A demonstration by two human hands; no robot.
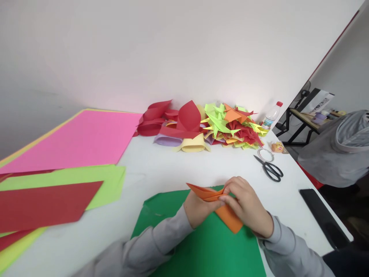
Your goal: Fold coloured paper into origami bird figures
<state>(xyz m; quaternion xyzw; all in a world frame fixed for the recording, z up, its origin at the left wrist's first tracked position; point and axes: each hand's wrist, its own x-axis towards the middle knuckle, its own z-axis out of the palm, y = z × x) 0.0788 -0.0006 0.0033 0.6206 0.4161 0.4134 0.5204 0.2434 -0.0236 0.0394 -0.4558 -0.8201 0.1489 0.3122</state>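
A folded piece of orange paper (229,218) is held above a green sheet (219,250) on the white table. My left hand (198,207) grips it from the left, its fingers partly hidden behind the folds. On the right side, my right hand (245,202) pinches the upper layers between thumb and fingers. One pointed end of the paper sticks out over my left hand, and a flat flap hangs down between the hands.
Pink, lime, red and yellow sheets (83,138) lie at the left. Curled red paper shapes (188,117) and a pile of folded paper stars (230,125) line the wall. Black-handled scissors (271,170), a tape roll (265,155), a bottle (271,115) and a black slab (324,217) are at the right.
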